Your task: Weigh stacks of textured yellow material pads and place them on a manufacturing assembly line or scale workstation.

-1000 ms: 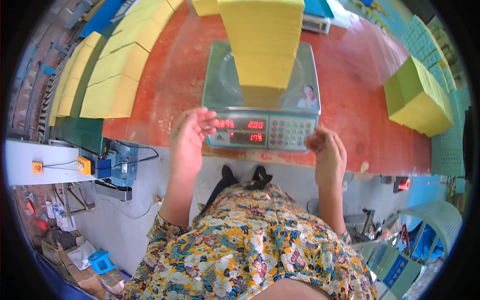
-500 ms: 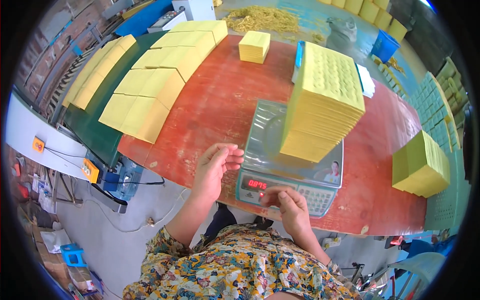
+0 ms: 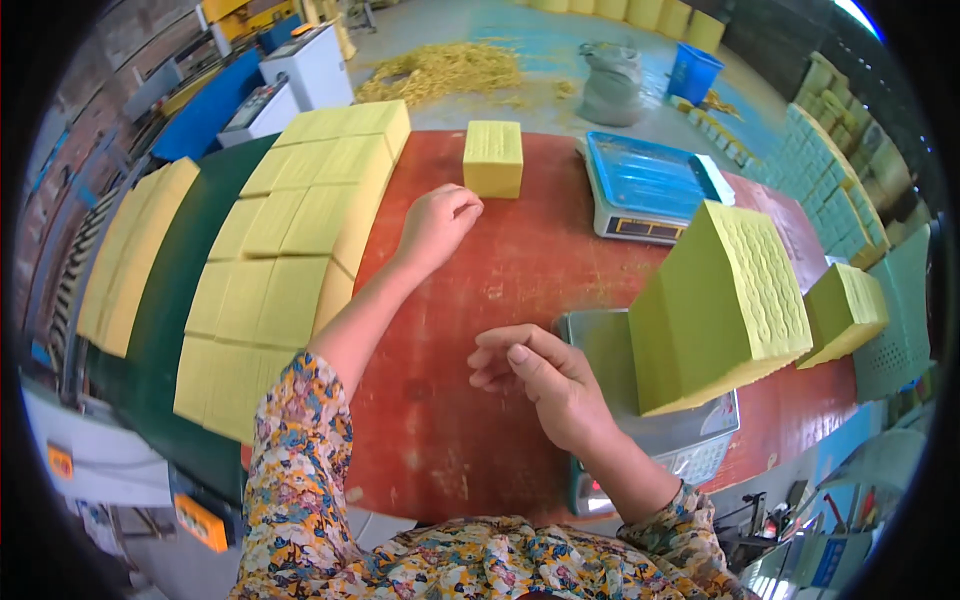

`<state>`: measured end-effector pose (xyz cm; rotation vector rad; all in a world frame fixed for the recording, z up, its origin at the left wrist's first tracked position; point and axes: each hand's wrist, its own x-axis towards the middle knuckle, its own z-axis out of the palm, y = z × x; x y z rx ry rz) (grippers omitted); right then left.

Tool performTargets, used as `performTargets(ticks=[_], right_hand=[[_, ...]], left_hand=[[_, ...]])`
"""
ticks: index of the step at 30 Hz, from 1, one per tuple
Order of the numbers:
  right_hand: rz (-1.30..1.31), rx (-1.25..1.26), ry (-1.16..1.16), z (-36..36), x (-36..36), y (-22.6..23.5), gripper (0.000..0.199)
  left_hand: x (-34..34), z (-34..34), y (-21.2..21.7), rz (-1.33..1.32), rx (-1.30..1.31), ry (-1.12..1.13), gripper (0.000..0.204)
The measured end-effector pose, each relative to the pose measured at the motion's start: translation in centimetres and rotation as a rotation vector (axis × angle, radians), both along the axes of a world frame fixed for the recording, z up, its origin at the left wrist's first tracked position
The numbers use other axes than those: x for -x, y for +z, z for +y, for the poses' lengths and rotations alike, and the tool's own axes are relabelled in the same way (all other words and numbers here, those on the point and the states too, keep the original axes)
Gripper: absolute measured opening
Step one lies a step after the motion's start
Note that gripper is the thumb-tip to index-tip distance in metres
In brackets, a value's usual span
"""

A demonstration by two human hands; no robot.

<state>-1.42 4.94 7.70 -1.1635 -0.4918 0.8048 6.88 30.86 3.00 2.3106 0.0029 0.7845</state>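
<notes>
1. A workshop with a grey-blue concrete floor; a heap of yellow shavings (image 3: 440, 68) lies on it beyond the red table (image 3: 520, 270), with a grey sack (image 3: 610, 82) and a blue bin (image 3: 693, 70) further back.
2. The red table carries everything else. A green strip (image 3: 165, 300) runs along its left side.
3. The near scale (image 3: 640, 420) sits at the table's front right. On its pan stands a tall yellow stack (image 3: 720, 300), leaning right in the fisheye view, its long axis running up from the pan and its textured top face turned up and right.
4. Behind that stack a second scale (image 3: 650, 185) with a blue pan stands bare.
5. A small yellow block (image 3: 494, 158) stands left of the blue scale, well apart from the near scale, upright, its narrow face toward the person.
6. Left of the block, rows of flat yellow sheets (image 3: 300, 230) cover the table's left part; more sheets (image 3: 135, 255) lie past the green strip.
7. The left hand (image 3: 437, 222) is stretched out, loosely curled, just short of the small block; it holds nothing and contact cannot be seen.
8. The right hand (image 3: 545, 378) hovers at the near scale's left edge, fingers half bent, holding nothing, apart from the stack.
9. The near scale's display is mostly hidden by the right forearm. Another yellow stack (image 3: 845, 312) right of it is bent by the lens, and green crates (image 3: 895, 320) at the rim are cut off.
</notes>
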Motion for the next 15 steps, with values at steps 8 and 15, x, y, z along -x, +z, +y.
performTargets(ticks=[8, 15], right_hand=[[0.016, 0.16, -0.054, 4.3, -0.8, -1.9, 0.031], [0.04, 0.257, -0.172, 5.3, -1.6, -3.2, 0.028]], left_hand=[[-14.2, 7.9, -5.1, 0.008, -0.222, -0.091, 0.015], [-18.9, 10.1, -7.3, 0.061, -0.353, -0.064, 0.018]])
